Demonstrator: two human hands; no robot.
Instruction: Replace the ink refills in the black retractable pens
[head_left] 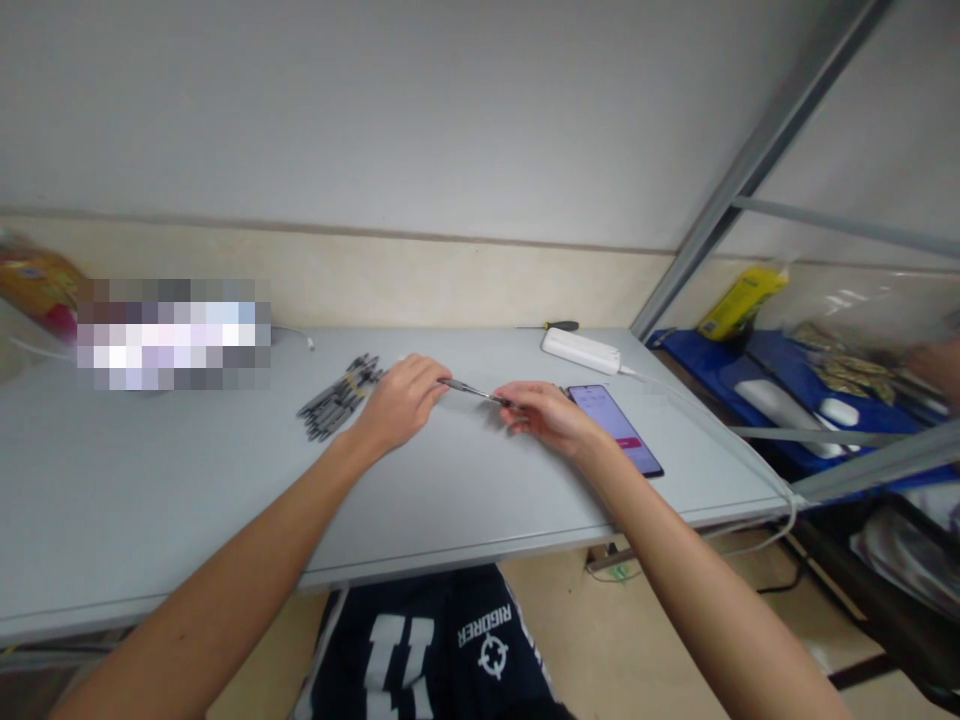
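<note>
Between my two hands, above the desk [450, 500], a slim dark grey pen [465, 388] is held roughly level. Its left end sits in the closed fingers of my left hand [405, 400]. My right hand [546, 415] pinches the dark end on the other side; a thin, lighter stretch shows between the grips, too small to tell whether the pen is in one piece. Beside my left hand lies a loose group of several similar grey and black pens [334, 405]. A lit phone [609, 425] rests flat, close to my right wrist.
A white power strip [580, 350] with a cable stands at the back right, a screwdriver [562, 326] behind it. Metal frame bars [712, 230] rise at the desk's right edge. Beyond them, a blue surface [720, 385] carries a yellow packet [742, 303]. Something pixelated covers the back left.
</note>
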